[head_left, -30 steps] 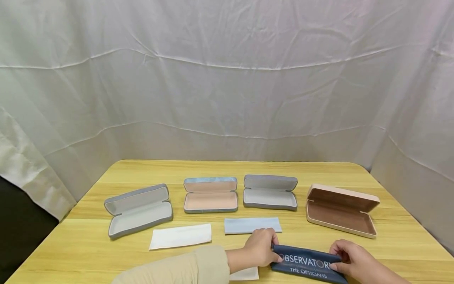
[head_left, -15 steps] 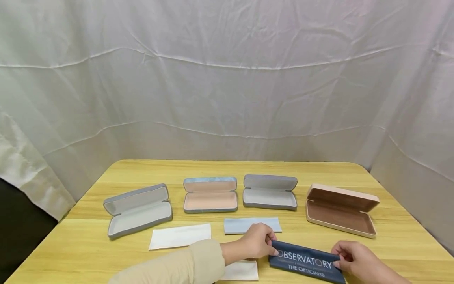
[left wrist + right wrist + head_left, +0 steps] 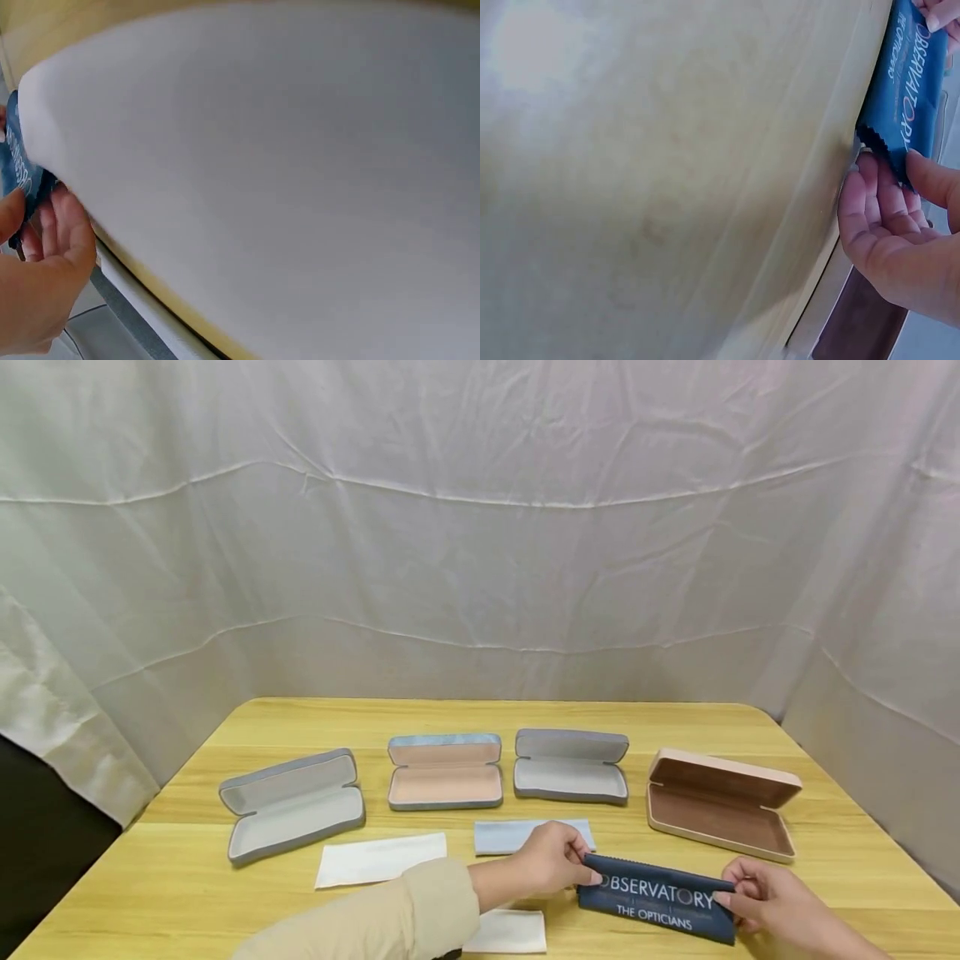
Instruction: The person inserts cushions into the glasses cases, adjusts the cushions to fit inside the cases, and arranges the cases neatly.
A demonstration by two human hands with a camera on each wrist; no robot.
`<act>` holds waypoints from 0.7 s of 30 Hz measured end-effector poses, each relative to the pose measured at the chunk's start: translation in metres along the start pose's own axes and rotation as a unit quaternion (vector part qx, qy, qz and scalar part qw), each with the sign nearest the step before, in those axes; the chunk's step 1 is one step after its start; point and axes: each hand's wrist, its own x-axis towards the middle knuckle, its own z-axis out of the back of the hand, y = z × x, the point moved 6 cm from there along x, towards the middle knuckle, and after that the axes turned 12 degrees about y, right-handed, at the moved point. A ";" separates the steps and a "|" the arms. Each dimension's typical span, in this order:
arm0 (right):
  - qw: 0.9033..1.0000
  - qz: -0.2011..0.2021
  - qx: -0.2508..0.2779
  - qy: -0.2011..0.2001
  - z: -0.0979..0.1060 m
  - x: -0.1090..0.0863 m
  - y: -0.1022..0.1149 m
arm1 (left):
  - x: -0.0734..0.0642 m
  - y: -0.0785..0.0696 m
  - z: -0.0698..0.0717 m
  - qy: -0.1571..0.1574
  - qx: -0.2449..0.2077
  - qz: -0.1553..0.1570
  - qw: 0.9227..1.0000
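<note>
While in the pinch of both hands [image 3: 549, 862] [image 3: 776, 897] — one at each end — a lettered navy cloth [image 3: 655, 900].

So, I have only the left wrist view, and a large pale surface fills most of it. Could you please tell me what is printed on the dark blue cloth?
Observer: In the head view, the dark blue cloth reads OBSERVATORY, with THE OPTICIANS below.
Operator: Thank you. I see almost nothing of the right hand. Where does it hold?
Observer: The right hand pinches the end next to the Y of OBSERVATORY.
Operator: And which case is the nearest to this hand, please?
Observer: The brown-lined case, which stands open beyond it in the head view.
</note>
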 end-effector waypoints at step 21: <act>0.972 -0.141 0.041 -0.182 0.048 -0.015 -0.011 | 0.049 -0.031 0.004 -0.097 -0.045 0.011 0.994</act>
